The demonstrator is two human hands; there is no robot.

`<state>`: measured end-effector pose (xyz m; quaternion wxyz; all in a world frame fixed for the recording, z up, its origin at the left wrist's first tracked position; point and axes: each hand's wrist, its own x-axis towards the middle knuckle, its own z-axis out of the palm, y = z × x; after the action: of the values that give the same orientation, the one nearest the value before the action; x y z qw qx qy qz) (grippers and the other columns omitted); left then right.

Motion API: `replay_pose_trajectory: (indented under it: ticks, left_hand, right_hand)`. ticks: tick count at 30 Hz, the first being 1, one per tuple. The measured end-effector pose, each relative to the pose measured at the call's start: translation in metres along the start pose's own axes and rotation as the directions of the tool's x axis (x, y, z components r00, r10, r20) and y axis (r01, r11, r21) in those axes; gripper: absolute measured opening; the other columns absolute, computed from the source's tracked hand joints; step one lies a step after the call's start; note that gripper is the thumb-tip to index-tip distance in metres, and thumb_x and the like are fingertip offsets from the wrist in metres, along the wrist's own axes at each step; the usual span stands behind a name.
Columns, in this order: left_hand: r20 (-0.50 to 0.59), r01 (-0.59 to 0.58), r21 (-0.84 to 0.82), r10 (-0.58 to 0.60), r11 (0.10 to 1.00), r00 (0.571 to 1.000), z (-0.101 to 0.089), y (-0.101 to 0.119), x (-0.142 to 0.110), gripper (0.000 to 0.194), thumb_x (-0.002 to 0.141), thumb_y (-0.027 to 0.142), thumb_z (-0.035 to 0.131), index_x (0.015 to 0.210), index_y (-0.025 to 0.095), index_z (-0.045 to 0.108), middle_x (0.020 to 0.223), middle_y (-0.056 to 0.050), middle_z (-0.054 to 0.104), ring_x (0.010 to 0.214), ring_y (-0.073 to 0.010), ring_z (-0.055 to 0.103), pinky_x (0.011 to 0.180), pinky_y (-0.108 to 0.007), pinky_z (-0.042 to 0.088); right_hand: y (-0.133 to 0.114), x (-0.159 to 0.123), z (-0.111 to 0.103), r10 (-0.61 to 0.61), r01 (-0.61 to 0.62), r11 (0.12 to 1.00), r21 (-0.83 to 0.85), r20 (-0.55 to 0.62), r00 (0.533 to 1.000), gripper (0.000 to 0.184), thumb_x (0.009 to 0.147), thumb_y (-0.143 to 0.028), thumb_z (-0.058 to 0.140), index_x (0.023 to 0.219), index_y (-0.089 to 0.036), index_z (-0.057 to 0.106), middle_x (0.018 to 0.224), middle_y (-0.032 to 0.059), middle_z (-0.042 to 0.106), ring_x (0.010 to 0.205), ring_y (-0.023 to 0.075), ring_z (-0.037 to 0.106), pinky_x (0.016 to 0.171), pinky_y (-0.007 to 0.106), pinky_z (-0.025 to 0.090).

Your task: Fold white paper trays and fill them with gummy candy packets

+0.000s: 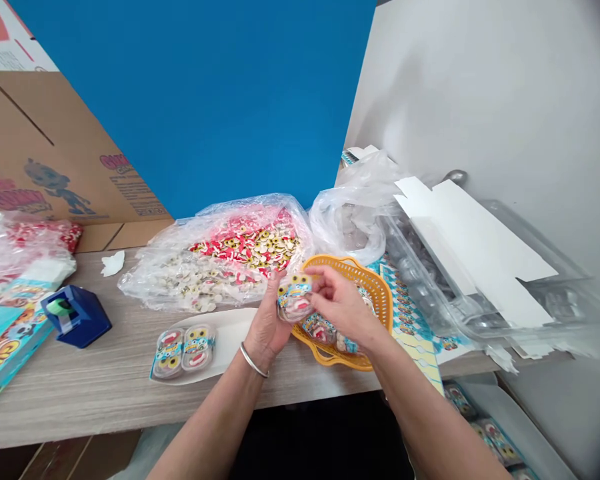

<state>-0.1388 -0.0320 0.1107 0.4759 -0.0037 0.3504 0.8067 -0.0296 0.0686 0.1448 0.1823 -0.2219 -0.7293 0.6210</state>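
A blue backdrop [190, 100] fills the top of the view, with a flattened cardboard carton [45, 153] to its left and a white wall [480, 87] to its right. Below them runs a wood-grain laminate table [80, 400]. At the table's right, a white die-cut card blank [475, 247] lies on a stack of clear plastic trays [530, 267], with a crumpled plastic bag [347, 220] just beside it. A large clear bag of red, white and yellow gummy sweets [245, 250] lies just beyond an orange woven plastic basket [375, 300], whose contents are mostly hidden by the hands. To the left, a long white tray [235, 333] carries a two-pod candy pack [183, 352], and a blue tape dispenser [77, 317] stands farther off. Over the basket's near left edge, the left hand [267, 323], a metal bangle [254, 360] at its wrist, and the right hand [343, 307] close together on a small clear candy pack [294, 298]. The right hand's fingertips [314, 279] pinch its upper part, while the left hand's fingers are mostly out of sight behind it. The pack stands on end, its long axis tilted slightly from upright, with a blue printed label at the top. Its lower end and far side are hard to make out.
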Motion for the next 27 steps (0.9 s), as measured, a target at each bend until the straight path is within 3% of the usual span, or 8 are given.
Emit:
replay_pose_trajectory:
  ticks: [4,9,11,14,18,22,25,27]
  left_hand:
    - [0.023,-0.031,0.055,0.030,0.998,0.999,-0.002,0.001,-0.001,0.024,0.081,0.022,0.077,0.103,0.015,0.068,0.103,-0.006,0.074,0.088,-0.0193,0.072,0.080,-0.031,0.061]
    - [-0.074,-0.058,0.042,0.061,0.997,0.995,-0.010,0.014,-0.005,0.020,0.085,0.017,0.073,0.104,0.017,0.068,0.107,-0.005,0.074,0.092,-0.0200,0.072,0.084,-0.039,0.064]
    - [-0.097,-0.057,0.032,0.060,0.998,0.994,-0.012,0.015,-0.006,0.017,0.086,0.018,0.072,0.102,0.017,0.068,0.104,-0.004,0.074,0.091,-0.0200,0.073,0.084,-0.040,0.064]
    - [-0.135,-0.049,0.003,0.049,0.999,0.990,-0.013,0.016,-0.006,0.014,0.089,0.022,0.070,0.101,0.017,0.067,0.103,-0.005,0.075,0.091,-0.0209,0.073,0.084,-0.041,0.064]
    - [-0.193,-0.048,-0.028,0.042,0.998,0.980,-0.016,0.016,-0.006,0.015,0.090,0.027,0.069,0.102,0.018,0.066,0.103,-0.006,0.075,0.088,-0.0212,0.073,0.081,-0.042,0.064]
    - [-0.120,-0.133,0.030,0.136,0.991,0.983,-0.017,0.008,-0.003,0.026,0.083,0.030,0.079,0.101,0.017,0.065,0.099,-0.004,0.074,0.082,-0.0165,0.071,0.078,-0.031,0.060]
    - [-0.065,-0.211,0.041,0.213,0.977,0.975,-0.014,-0.003,-0.001,0.035,0.077,0.039,0.084,0.096,0.016,0.065,0.087,-0.001,0.071,0.074,-0.0122,0.067,0.076,-0.024,0.057]
    - [-0.053,-0.191,0.014,0.191,0.981,0.980,-0.011,-0.008,-0.002,0.043,0.080,0.053,0.078,0.097,0.016,0.066,0.085,-0.002,0.071,0.075,-0.0139,0.068,0.077,-0.026,0.057]
  right_hand:
    - [0.003,-0.001,0.002,-0.009,-0.001,0.956,-0.295,-0.034,0.999,0.039,0.091,-0.027,0.053,0.129,-0.021,0.057,0.089,0.0021,0.069,0.076,0.0164,0.066,0.070,0.028,0.050]
    - [0.024,-0.006,0.005,0.244,-0.184,0.475,-0.861,-0.072,0.967,0.027,0.089,-0.032,0.061,0.111,-0.016,0.065,0.104,0.0141,0.074,0.098,0.0274,0.069,0.080,0.033,0.047]
    - [0.033,-0.008,0.014,0.281,-0.147,0.410,-0.900,-0.029,0.959,0.030,0.085,-0.028,0.063,0.111,-0.015,0.065,0.112,0.0164,0.072,0.103,0.0291,0.068,0.079,0.033,0.046]
    - [0.047,-0.007,0.020,0.253,-0.147,0.462,-0.875,-0.028,0.967,0.030,0.082,-0.021,0.061,0.111,-0.014,0.064,0.117,0.0165,0.070,0.104,0.0282,0.067,0.078,0.032,0.044]
    - [0.054,-0.005,0.004,0.241,-0.221,0.682,-0.697,-0.071,0.968,0.014,0.083,-0.017,0.056,0.094,-0.018,0.065,0.092,0.0081,0.072,0.083,0.0208,0.066,0.072,0.030,0.042]
    - [0.029,-0.008,-0.002,0.156,-0.192,0.959,-0.208,-0.177,0.972,0.017,0.086,-0.035,0.060,0.093,-0.020,0.061,0.075,0.0009,0.063,0.064,0.0159,0.057,0.061,0.028,0.043]
    - [0.006,-0.013,0.016,0.167,-0.158,0.981,0.116,-0.074,0.983,0.030,0.083,-0.046,0.063,0.100,-0.021,0.060,0.076,-0.0010,0.063,0.056,0.0133,0.053,0.054,0.027,0.043]
    - [-0.002,-0.015,0.032,0.141,-0.134,0.985,0.110,-0.062,0.988,0.031,0.081,-0.043,0.065,0.100,-0.020,0.061,0.074,-0.0015,0.062,0.058,0.0138,0.055,0.055,0.027,0.046]
